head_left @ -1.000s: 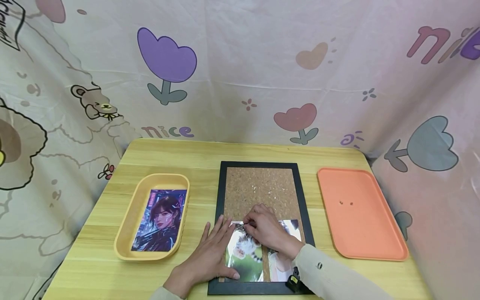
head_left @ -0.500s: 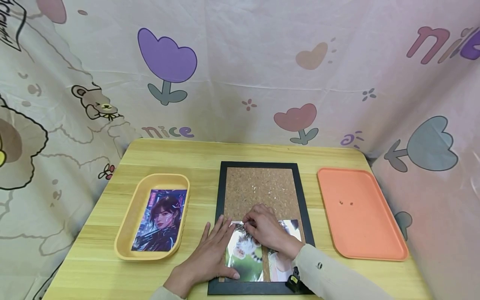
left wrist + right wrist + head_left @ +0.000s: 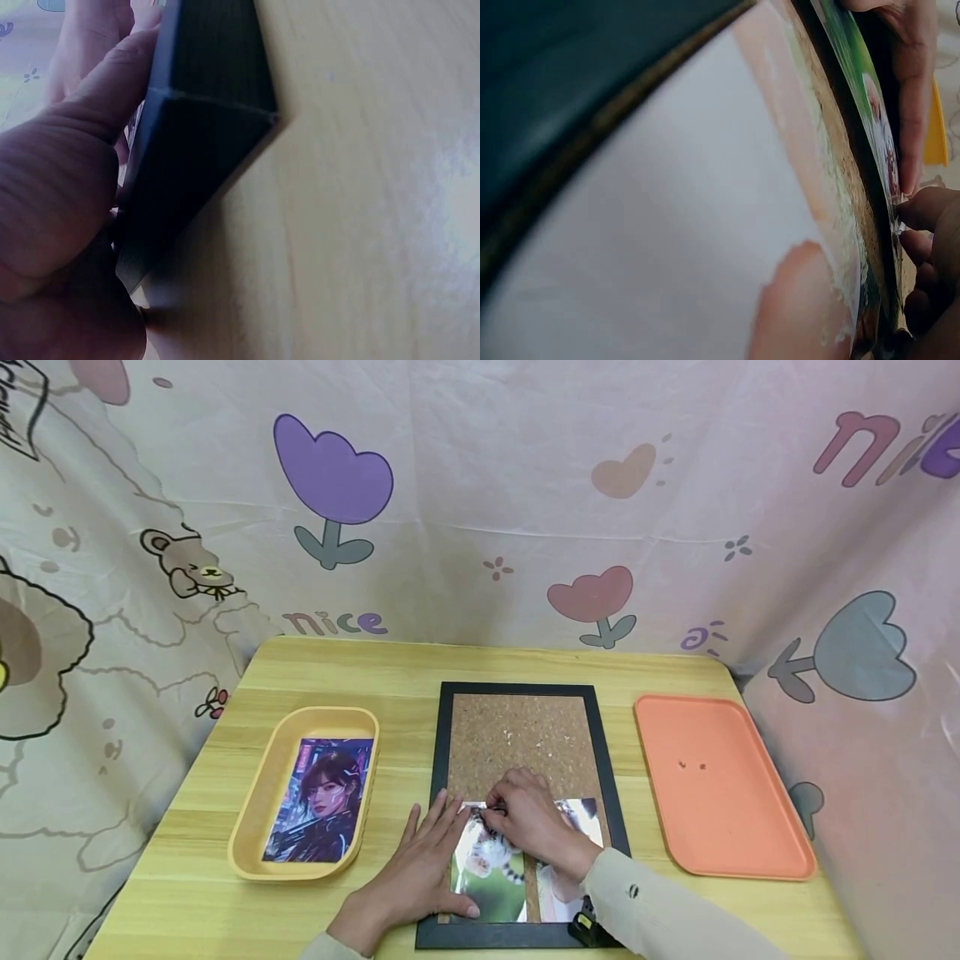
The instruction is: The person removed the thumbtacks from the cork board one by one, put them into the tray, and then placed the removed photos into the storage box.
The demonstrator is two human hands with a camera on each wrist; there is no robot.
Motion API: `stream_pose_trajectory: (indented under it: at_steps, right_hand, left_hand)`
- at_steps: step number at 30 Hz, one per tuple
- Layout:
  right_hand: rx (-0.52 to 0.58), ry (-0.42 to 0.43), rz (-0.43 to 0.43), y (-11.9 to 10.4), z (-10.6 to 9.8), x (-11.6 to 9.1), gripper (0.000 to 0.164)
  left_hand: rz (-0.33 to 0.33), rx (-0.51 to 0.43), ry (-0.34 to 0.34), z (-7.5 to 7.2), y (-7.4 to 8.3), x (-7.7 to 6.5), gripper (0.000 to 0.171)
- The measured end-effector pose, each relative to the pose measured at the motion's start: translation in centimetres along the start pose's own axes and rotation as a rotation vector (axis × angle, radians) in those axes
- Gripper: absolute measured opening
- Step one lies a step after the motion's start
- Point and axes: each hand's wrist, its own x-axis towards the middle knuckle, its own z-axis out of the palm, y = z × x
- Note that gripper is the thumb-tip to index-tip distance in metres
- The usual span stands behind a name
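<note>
A black-framed cork board (image 3: 525,735) lies on the table, with two glossy photos on its near half. My left hand (image 3: 416,872) rests spread over the board's left edge, its fingers and thumb touching the left photo (image 3: 491,877), a white animal on green. At that photo's top edge, my right hand (image 3: 536,818) pinches a small pin (image 3: 901,204), mostly hidden by the fingertips. The right photo (image 3: 558,893) is partly under my right wrist; the right wrist view shows its pale surface close up. Dark frame edge (image 3: 202,142) fills the left wrist view beside my thumb.
Left of the board stands a yellow tray (image 3: 251,827) holding a purple-blue portrait picture (image 3: 322,802). To the right is an orange tray (image 3: 735,827) with two tiny pins (image 3: 702,767). A printed curtain (image 3: 465,527) hangs behind the table.
My right thumb shifts slightly at the left photo's top edge, and my right forearm moves a little left. My left hand and the photos stay in place.
</note>
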Motion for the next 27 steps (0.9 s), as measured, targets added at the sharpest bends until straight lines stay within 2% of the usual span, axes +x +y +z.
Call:
stream_pose_trajectory:
  at_steps: [7,18,27]
  right_hand:
    - [-0.002,-0.009,0.016,-0.28,0.04,0.15,0.014]
    - [-0.009,0.044,0.029,-0.42,0.46,0.38,0.012]
    - [-0.008,0.053,0.048,-0.73,0.51,0.51,0.016]
  left_hand:
    - [0.001,0.005,0.004,-0.08,0.05,-0.09,0.135]
    - [0.002,0.002,0.005,0.02,0.03,-0.1,0.135]
    - [0.007,0.0,0.006,0.05,0.07,-0.11,0.135]
